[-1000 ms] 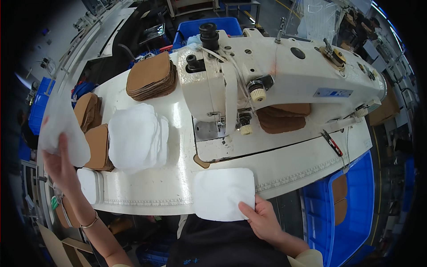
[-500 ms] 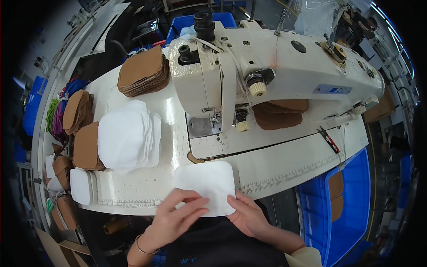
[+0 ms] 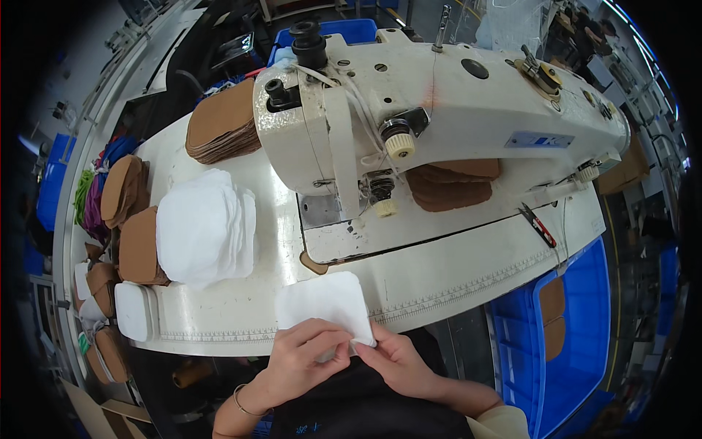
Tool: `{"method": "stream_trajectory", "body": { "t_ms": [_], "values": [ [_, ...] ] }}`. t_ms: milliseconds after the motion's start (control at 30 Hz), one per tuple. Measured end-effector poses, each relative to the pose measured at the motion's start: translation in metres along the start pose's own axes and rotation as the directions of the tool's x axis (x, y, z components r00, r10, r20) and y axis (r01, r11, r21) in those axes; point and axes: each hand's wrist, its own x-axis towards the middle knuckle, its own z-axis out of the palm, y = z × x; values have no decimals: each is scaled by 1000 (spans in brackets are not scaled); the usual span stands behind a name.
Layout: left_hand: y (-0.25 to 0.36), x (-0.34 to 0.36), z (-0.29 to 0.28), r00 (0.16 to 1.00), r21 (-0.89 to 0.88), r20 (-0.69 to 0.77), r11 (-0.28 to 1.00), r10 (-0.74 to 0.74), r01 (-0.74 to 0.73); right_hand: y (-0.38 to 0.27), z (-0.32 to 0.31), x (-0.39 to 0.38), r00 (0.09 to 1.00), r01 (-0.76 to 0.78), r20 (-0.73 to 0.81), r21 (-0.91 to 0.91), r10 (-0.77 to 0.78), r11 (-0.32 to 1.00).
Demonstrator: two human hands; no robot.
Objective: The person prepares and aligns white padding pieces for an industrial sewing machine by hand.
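Observation:
A white rounded fabric piece (image 3: 323,298) lies at the table's front edge, its near side lifted in my hands. My left hand (image 3: 308,355) is closed, thumb and fingertips pinched at the piece's near edge. Close beside it, my right hand (image 3: 398,361) grips the near right corner between thumb and fingers. The fingertips of both hands almost meet there, and part of the near edge is hidden behind them. Ahead stands a white sewing machine (image 3: 431,110). To the left is a stack of white fabric pieces (image 3: 196,227).
Brown piece stacks stand at the back left (image 3: 223,121), at the left (image 3: 140,245) and under the machine arm (image 3: 453,186). Red-handled thread snips (image 3: 538,225) lie at the right. A blue bin (image 3: 581,314) with brown pieces stands beyond the table's right edge.
My left hand has moved right and down to the piece's near edge, closing its fingers there. The piece has shifted slightly left and down, and the whole view has shifted a little.

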Motion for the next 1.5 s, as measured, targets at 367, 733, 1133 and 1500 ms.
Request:
{"method": "stream_trajectory", "body": {
  "t_ms": [367, 733, 1133, 1500],
  "values": [
    [1, -1, -13, 907, -585, 106, 712, -408, 389, 8, -4, -1, 998, -8, -68, 101, 15, 995],
    [-4, -17, -3, 921, -136, -142, 929, -361, 344, 3, 1, 2, 991, -13, -133, 18, 16, 1000],
    [-3, -9, -77, 922, 458, -385, 858, -44, 233, 2, -3, -1, 986, -26, -149, 329, 78, 944],
    [5, -5, 7, 980, 241, 77, 950, 185, -198, 13, -4, 4, 1000, -11, 27, 560, -5, 828]
  ]
}}
